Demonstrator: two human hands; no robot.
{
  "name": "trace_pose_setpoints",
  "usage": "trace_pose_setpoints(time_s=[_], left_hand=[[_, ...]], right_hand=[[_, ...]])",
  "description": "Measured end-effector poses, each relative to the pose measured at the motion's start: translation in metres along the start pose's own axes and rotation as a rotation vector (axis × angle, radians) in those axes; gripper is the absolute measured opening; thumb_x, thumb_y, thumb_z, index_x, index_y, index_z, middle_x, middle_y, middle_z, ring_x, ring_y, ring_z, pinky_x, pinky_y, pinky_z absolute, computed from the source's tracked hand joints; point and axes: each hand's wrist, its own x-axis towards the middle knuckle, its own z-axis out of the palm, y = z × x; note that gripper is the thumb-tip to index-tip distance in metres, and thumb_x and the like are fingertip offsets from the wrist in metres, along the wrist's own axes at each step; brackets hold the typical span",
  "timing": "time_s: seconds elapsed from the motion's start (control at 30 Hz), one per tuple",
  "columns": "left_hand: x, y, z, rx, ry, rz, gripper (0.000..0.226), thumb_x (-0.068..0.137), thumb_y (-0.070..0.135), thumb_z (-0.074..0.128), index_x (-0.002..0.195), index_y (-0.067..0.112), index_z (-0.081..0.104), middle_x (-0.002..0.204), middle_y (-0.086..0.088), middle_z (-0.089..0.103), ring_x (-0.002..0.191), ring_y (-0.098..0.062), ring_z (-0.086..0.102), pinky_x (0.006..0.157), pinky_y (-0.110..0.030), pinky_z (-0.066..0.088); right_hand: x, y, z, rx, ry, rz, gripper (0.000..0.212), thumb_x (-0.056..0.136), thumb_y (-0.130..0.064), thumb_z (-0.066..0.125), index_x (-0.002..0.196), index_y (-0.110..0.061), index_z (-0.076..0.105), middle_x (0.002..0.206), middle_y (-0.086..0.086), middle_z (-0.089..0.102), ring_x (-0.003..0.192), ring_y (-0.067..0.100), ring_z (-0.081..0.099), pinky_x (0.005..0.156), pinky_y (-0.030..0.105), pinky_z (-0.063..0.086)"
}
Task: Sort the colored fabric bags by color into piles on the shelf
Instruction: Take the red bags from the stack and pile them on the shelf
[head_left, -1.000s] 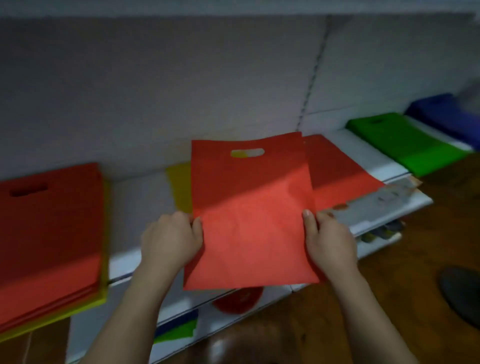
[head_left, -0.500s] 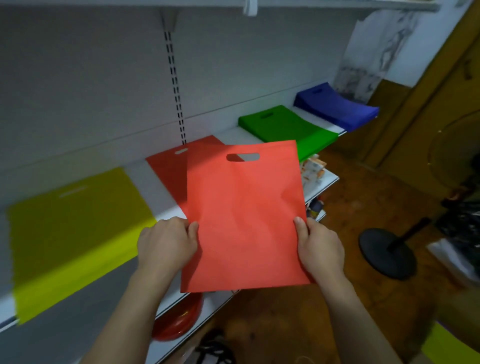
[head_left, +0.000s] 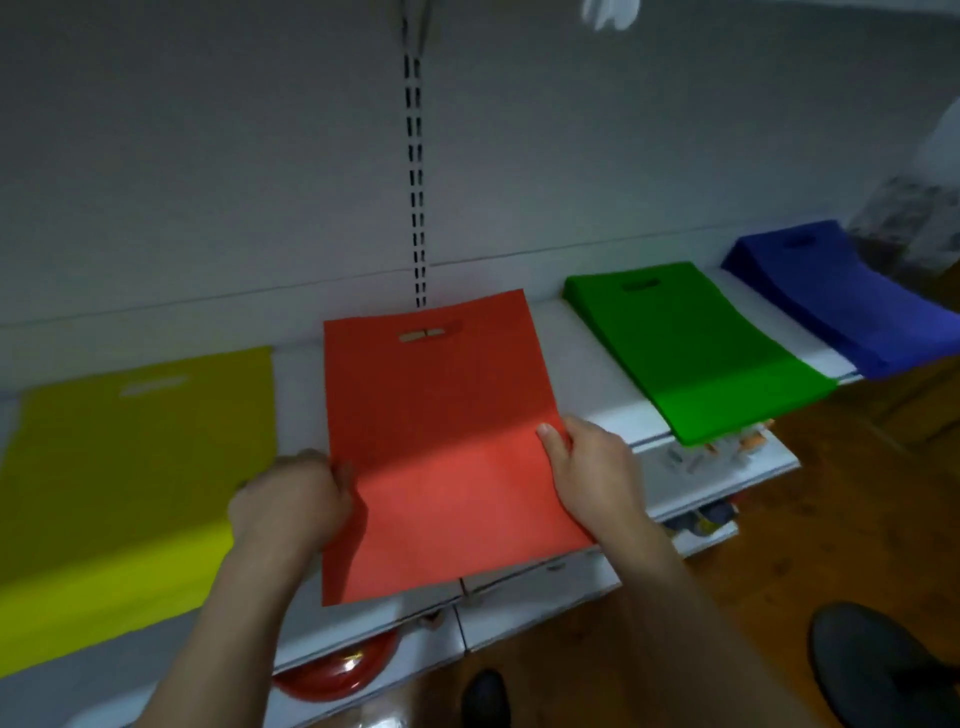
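Along the white shelf (head_left: 597, 374), four colours already have places: a yellow pile (head_left: 130, 467) at the left, a green pile (head_left: 691, 348) and a blue pile (head_left: 841, 296) to the right, and the red spot between yellow and green. Over that spot lies the red bag (head_left: 441, 441), handle slot toward the wall, front edge overhanging. The left hand (head_left: 291, 504) and right hand (head_left: 592, 467) pinch its side edges; release remains, and unsorted bags, if any, are out of view.
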Motion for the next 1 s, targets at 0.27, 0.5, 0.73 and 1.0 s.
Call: trace_pose_setpoints(time_s=[0.27,0.5,0.73,1.0], left_hand=[[0.018,0.023,0.014,-0.026,0.026,-0.038,0.037,0.083,0.028,0.055,0.061,-0.001,0.058,0.056,-0.026,0.057,0.045,-0.038,0.06,0.05,-0.039,0.051],[0.021,0.029,0.03,0.008,0.194,-0.064,0.046,0.082,0.042,0.046,0.065,0.0,0.053,0.047,-0.021,0.05,0.034,-0.034,0.053,0.04,-0.03,0.043],[0.033,0.038,0.018,0.04,-0.04,-0.248,0.044,0.098,0.052,0.037,0.117,0.014,0.046,0.114,-0.016,0.062,0.107,-0.033,0.061,0.08,-0.034,0.046],[0.029,0.05,0.019,0.029,0.01,-0.363,0.046,0.097,0.053,0.038,0.113,0.011,0.048,0.11,-0.017,0.063,0.104,-0.035,0.061,0.078,-0.035,0.046]], right_hand=[[0.055,0.014,0.024,0.011,-0.022,-0.139,0.037,0.096,-0.04,0.05,0.09,-0.007,0.064,0.085,0.016,0.067,0.08,0.037,0.063,0.063,0.036,0.042],[0.084,0.018,0.03,-0.008,-0.125,-0.106,0.038,0.092,-0.051,0.049,0.097,-0.014,0.051,0.086,0.004,0.06,0.08,0.027,0.062,0.066,0.032,0.046],[0.107,0.021,0.024,-0.07,-0.317,-0.184,0.046,0.094,-0.053,0.044,0.116,-0.013,0.043,0.089,0.003,0.06,0.079,0.024,0.062,0.059,0.029,0.041],[0.117,0.022,0.02,-0.087,-0.431,-0.236,0.047,0.096,-0.047,0.043,0.124,-0.009,0.039,0.102,0.009,0.062,0.09,0.029,0.062,0.063,0.031,0.04]])
